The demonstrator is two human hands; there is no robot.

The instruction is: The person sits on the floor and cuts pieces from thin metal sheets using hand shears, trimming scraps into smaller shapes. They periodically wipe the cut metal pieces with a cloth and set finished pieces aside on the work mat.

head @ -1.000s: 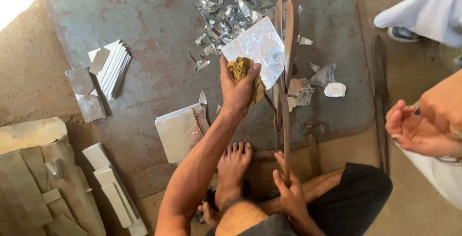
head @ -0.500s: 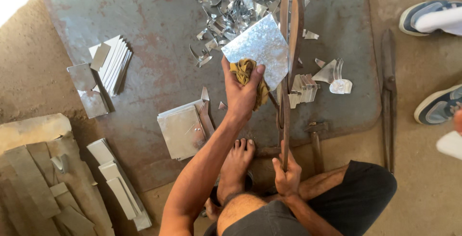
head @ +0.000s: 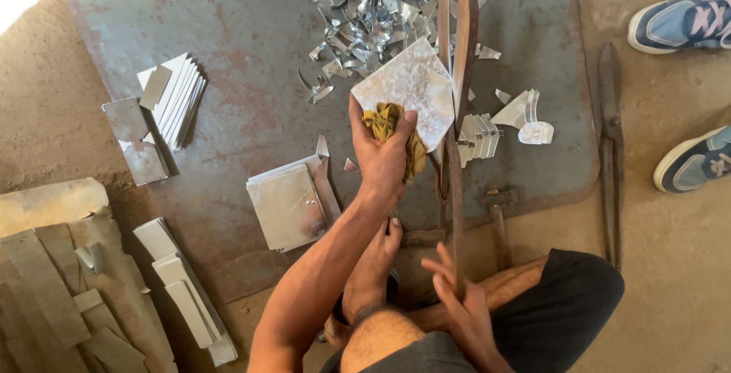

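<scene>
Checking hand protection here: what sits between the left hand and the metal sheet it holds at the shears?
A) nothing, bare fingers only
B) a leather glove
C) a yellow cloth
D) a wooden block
C: the left hand grips the metal sheet through a bunched yellow cloth beside the long shears.

The left hand [head: 384,156] pinches a square metal sheet [head: 411,91] through a yellow rag [head: 392,125], feeding it between long shear blades [head: 455,46]; the right hand [head: 464,304] grips the shear handle [head: 457,221]. Shiny offcuts [head: 365,15] litter the rusty plate [head: 228,30]; cut stacks [head: 289,202] lie beside.
</scene>
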